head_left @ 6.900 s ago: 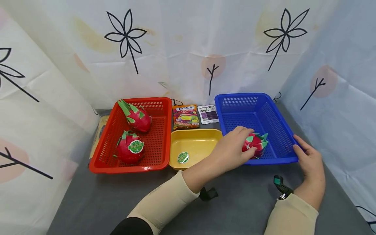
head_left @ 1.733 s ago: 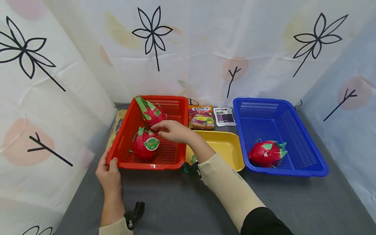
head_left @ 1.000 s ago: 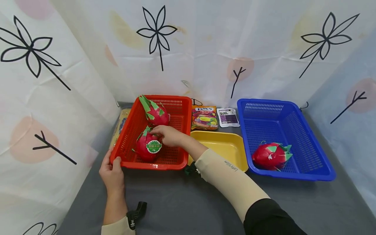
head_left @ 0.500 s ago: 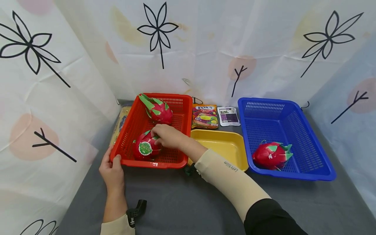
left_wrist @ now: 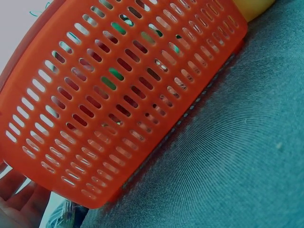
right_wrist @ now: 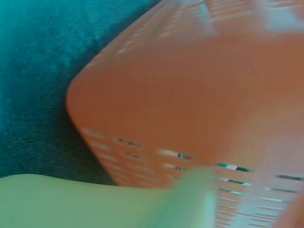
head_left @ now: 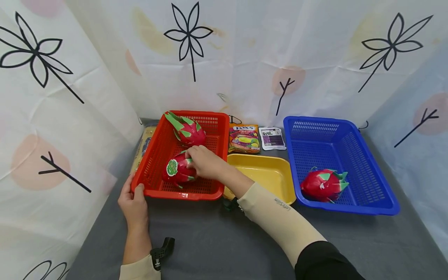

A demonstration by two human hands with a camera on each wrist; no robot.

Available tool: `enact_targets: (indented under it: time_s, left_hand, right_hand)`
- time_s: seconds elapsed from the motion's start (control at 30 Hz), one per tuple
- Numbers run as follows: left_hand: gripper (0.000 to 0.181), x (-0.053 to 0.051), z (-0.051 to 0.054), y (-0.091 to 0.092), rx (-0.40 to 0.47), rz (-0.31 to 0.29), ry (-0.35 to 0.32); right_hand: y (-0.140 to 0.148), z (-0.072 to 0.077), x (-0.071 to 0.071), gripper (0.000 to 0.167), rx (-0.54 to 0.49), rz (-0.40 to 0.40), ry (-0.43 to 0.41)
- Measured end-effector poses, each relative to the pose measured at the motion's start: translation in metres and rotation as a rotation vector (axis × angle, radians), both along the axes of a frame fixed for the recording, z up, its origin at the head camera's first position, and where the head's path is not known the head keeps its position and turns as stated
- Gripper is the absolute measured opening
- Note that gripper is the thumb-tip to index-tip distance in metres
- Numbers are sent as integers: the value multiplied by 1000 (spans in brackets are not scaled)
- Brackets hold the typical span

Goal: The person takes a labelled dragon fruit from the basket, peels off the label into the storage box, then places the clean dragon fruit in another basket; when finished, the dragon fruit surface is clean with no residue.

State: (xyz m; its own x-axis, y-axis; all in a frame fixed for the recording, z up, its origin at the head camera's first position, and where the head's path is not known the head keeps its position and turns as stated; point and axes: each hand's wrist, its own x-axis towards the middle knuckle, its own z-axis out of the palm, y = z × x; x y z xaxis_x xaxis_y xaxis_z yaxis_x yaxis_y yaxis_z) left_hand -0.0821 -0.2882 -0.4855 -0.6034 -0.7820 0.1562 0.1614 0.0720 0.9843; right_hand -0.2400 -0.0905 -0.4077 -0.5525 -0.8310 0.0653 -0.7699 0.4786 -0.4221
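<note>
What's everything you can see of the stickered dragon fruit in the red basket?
The stickered dragon fruit, glossy red with green scale tips, carries a round green-and-white sticker on its left. It's in the red basket, in front of another dragon fruit. The right hand grips its right side; whether it's lifted is unclear.

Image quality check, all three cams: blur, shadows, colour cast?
Head: evenly lit, mostly sharp, soft shadow below the blue basket; left wrist: red basket readable, table tinted teal; right wrist: teal tint too, red basket blurred, washed out lower right.
</note>
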Motion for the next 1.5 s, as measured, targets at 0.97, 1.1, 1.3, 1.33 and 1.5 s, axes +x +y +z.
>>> enact_targets:
  time_s: [0.97,1.1,1.3,1.33,1.5]
  left_hand:
    - [43,0,-2,-1,33,-23,22]
    - [44,0,-1,-4,26,-21,15]
    - [44,0,1,-7,59,-11,29]
    - [44,0,1,-7,65,-12,32]
    - [44,0,0,-3,57,-29,12]
  right_hand:
    - [137,77,82,23,-482,-117,16]
    - [158,74,98,27,-511,-158,25]
    - [185,66,120,31,-534,-183,35]
    - [190,63,124,31,-536,-186,40]
    - [216,44,147,31,-553,-201,17]
